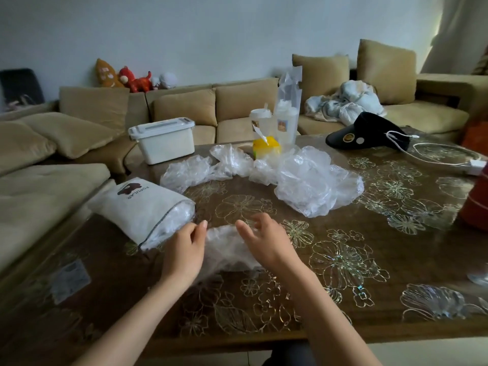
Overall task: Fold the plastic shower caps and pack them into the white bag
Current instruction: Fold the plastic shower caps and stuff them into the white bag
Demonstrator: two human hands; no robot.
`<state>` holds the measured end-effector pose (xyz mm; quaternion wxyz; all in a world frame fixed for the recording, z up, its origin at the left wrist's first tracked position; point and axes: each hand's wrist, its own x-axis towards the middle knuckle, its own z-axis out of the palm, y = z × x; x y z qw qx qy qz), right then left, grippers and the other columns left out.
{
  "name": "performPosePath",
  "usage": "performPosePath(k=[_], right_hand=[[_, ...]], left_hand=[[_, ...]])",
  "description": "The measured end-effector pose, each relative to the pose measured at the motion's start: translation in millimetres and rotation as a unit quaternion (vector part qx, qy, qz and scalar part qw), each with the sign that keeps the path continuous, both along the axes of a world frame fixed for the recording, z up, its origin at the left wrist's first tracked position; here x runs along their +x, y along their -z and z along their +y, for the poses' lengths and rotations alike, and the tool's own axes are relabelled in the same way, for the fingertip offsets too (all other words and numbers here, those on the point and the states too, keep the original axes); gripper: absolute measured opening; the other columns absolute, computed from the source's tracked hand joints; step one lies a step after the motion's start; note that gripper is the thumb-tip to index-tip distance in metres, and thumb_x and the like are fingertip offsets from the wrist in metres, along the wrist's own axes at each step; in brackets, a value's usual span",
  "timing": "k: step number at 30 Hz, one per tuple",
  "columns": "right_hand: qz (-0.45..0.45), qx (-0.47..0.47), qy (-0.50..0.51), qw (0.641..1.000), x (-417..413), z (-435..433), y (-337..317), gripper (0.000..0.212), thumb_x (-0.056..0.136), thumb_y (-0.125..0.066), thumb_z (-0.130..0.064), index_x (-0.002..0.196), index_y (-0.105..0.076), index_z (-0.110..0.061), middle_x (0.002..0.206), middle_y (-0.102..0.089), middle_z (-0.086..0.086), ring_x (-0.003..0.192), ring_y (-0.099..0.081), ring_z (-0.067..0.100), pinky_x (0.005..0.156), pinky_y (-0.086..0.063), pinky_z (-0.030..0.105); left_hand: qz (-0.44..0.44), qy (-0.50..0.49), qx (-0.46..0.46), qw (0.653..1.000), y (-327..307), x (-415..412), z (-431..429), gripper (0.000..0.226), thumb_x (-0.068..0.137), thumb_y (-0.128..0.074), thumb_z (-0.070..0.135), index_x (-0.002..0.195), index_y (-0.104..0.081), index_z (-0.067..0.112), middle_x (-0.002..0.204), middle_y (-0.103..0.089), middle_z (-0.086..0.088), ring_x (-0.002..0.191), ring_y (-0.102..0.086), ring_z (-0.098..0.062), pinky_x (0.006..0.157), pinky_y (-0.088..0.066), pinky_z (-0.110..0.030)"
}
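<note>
A clear plastic shower cap (227,247) lies flattened on the table between my hands. My left hand (184,252) rests at its left edge, fingers loosely curled, thumb up. My right hand (264,241) hovers over its right side with fingers spread and bent. Whether either hand grips the plastic is unclear. The white bag (137,204) lies on its side just left of my left hand, its zipped mouth open toward me with clear plastic showing inside. Several crumpled shower caps (311,180) sit in a loose pile farther back, another shower cap (190,171) to the left of it.
The brown floral table (343,260) also carries a white lidded box (163,140), a yellow carton (265,147), two clear cups (277,122), a black visor (367,133) and a white charger cable (449,157). A red object (475,204) stands at the right edge. Beige sofas surround the table.
</note>
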<state>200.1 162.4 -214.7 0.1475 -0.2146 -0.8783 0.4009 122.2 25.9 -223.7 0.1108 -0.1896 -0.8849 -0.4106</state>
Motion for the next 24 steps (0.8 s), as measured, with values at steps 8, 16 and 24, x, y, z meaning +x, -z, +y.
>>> performPosePath(k=[8, 16, 24], right_hand=[[0.058, -0.174, -0.154, 0.971, 10.8, -5.8, -36.3, 0.054, 0.079, -0.052, -0.066, 0.070, -0.048, -0.013, 0.064, -0.045, 0.000, 0.057, -0.041, 0.015, 0.059, -0.035, 0.032], [-0.092, -0.265, -0.279, 0.918, 15.6, 8.3, -17.6, 0.029, 0.080, -0.074, -0.020, 0.098, -0.064, 0.000, 0.089, -0.069, 0.012, 0.074, -0.064, 0.021, 0.076, -0.057, 0.038], [-0.172, -0.253, -0.288, 0.908, 23.6, 27.1, -24.7, 0.013, 0.082, -0.071, -0.019, 0.077, -0.062, -0.011, 0.059, -0.060, -0.005, 0.047, -0.047, 0.005, 0.043, -0.039, 0.017]], left_hand=[[0.061, 0.180, 0.049, 0.981, -38.5, 2.1, -7.4, 0.040, 0.092, -0.044, 0.039, 0.065, -0.051, 0.009, 0.055, -0.043, -0.002, 0.049, -0.040, -0.007, 0.048, -0.030, -0.018], [0.081, 0.233, 0.008, 0.969, -44.2, -14.0, -15.4, 0.044, 0.083, -0.042, 0.051, 0.071, -0.056, 0.012, 0.060, -0.054, -0.002, 0.059, -0.054, -0.014, 0.059, -0.041, -0.026], [0.112, 0.222, -0.049, 0.967, -58.3, -28.1, -25.0, 0.034, 0.086, -0.043, 0.044, 0.070, -0.053, 0.016, 0.053, -0.042, 0.003, 0.051, -0.044, -0.009, 0.050, -0.032, -0.017]])
